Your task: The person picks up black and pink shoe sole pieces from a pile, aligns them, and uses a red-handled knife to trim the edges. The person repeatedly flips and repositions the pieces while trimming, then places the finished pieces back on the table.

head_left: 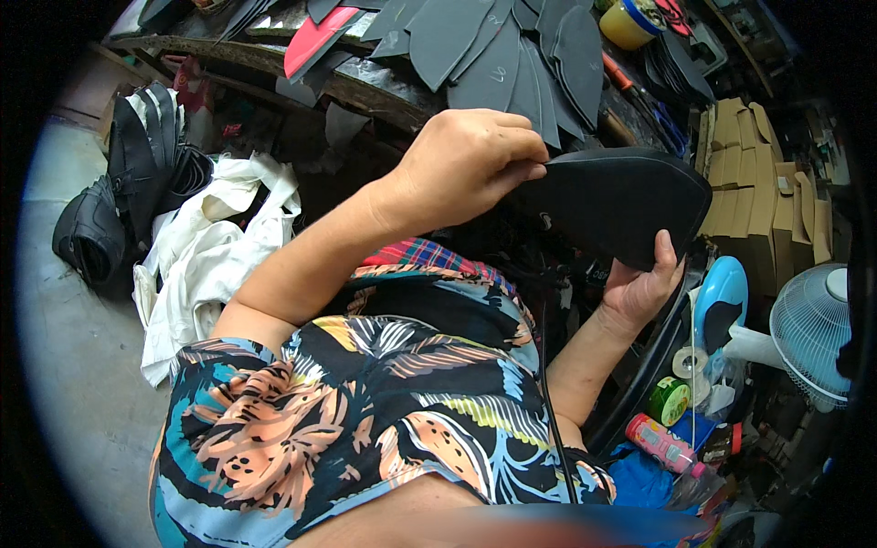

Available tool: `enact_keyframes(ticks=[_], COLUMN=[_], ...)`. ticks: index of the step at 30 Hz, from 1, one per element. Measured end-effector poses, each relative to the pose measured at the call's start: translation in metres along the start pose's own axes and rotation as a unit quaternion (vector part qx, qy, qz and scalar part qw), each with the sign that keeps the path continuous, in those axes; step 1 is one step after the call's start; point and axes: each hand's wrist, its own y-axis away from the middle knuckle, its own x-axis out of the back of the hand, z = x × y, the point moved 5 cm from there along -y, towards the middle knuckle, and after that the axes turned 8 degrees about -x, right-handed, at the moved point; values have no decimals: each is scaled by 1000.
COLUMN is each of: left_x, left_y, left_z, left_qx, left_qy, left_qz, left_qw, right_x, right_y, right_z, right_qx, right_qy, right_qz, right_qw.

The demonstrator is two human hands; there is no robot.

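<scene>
In front of me I hold a flat black sole-shaped piece with a rounded wide end to the right. My left hand is closed in a pinch at its narrower left end, thumb and fingers together. The lower right edge lies in my right hand, thumb up against the piece and the other fingers mostly hidden behind it. Just beyond the piece, several dark grey sole-shaped sheets overlap on the worktable.
A red piece and a yellow tub stand on the worktable. Black shoe parts and white cloth are at left. At right are folded cardboard pieces, a fan and a pink bottle.
</scene>
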Motion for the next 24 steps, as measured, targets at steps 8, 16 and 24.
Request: enact_keyframes(ticks=[8,16,24], left_x=[-5,6,-4], left_y=[-3,-3,-4], left_z=[7,-10,-3], left_qx=[-16,38,11], left_qy=[-94,72,-15], left_qz=[33,-20,-6], left_qw=[995,996,1000], right_x=[-10,-14,-16], right_y=[0,1,2], right_z=[5,-1,10], right_qx=[12,-67,-44], right_qy=[-40,-124,45], right_qz=[-32,-175,-106], right_qw=[999,974,992])
